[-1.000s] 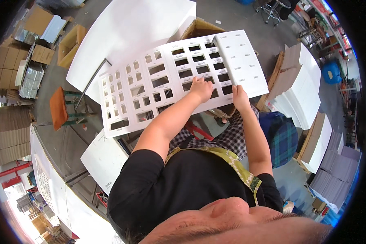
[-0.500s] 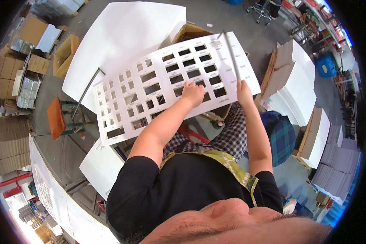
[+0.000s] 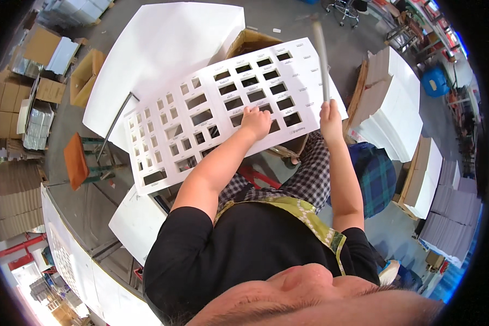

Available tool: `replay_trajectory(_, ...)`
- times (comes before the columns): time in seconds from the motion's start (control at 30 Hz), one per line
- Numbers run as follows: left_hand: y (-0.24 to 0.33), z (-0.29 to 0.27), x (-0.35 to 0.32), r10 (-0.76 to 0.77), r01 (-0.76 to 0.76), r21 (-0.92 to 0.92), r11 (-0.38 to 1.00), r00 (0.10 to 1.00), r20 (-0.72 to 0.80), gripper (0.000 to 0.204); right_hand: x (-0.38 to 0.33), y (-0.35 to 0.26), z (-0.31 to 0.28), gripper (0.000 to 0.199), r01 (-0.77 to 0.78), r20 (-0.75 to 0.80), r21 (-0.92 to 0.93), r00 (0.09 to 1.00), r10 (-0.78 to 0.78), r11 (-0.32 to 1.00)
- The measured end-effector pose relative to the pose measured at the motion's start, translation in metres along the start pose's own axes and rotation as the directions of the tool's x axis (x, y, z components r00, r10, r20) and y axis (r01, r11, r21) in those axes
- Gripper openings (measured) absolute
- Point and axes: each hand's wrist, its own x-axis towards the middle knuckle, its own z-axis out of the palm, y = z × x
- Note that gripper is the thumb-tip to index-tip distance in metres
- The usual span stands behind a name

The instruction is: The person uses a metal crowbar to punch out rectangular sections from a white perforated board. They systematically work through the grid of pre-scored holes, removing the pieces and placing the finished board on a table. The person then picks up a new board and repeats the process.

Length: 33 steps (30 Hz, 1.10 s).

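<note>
Both grips closed: left hand (image 3: 255, 122) on punched white sheet (image 3: 223, 108), right hand (image 3: 330, 114) around thin stick (image 3: 321, 51).

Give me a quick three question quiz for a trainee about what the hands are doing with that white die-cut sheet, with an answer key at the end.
1. True or false: the left hand rests on the white die-cut cardboard sheet with rectangular holes.
2. What does the right hand grip? A) an orange stool B) a thin pale stick raised over the sheet C) a blue barrel
3. Fill in: under the far edge of the sheet sits an open brown cardboard ____.

Key:
1. True; it is pressed on the sheet near its nearer edge.
2. B; the hand is closed round the stick's lower end.
3. Box.
</note>
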Motion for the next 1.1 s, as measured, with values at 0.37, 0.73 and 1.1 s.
replay_trajectory(0.37,0.001,0.003,0.0,0.003,-0.003,0.025,1.0,1.0,-0.008,0.025,-0.054,0.019,-0.001,0.03,-0.027,0.107,-0.356,0.992,0.069,0.934)
replay_trajectory(0.73,0.0,0.002,0.0,0.022,-0.023,0.067,0.998,1.0,0.004,0.027,-0.056,0.017,-0.003,0.029,0.039,0.066,-0.278,0.998,-0.022,0.96)
replay_trajectory(1.1,0.0,0.003,0.0,0.01,-0.012,0.061,0.998,1.0,0.019,0.027,-0.047,0.029,0.003,0.033,-0.004,0.112,-0.337,0.993,0.044,0.941)
